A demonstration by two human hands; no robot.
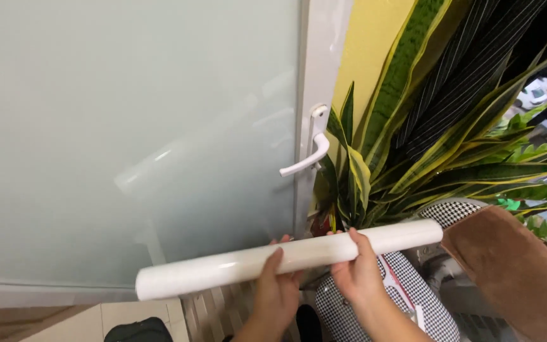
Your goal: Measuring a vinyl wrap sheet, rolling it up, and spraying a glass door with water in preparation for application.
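Observation:
I hold a long white roll of film or paper (223,265) across the lower middle of the head view, tilted up to the right. My left hand (276,285) grips it near its middle from below. My right hand (357,266) wraps around it just to the right. The roll is in front of a frosted glass door (128,126) with a white frame and a white lever handle (308,158).
A tall plant with green and yellow striped leaves (425,139) stands right of the door against a yellow wall. A black-and-white checked cloth (413,278) and a brown cloth (508,266) lie below right. A dark object (137,330) sits on the floor.

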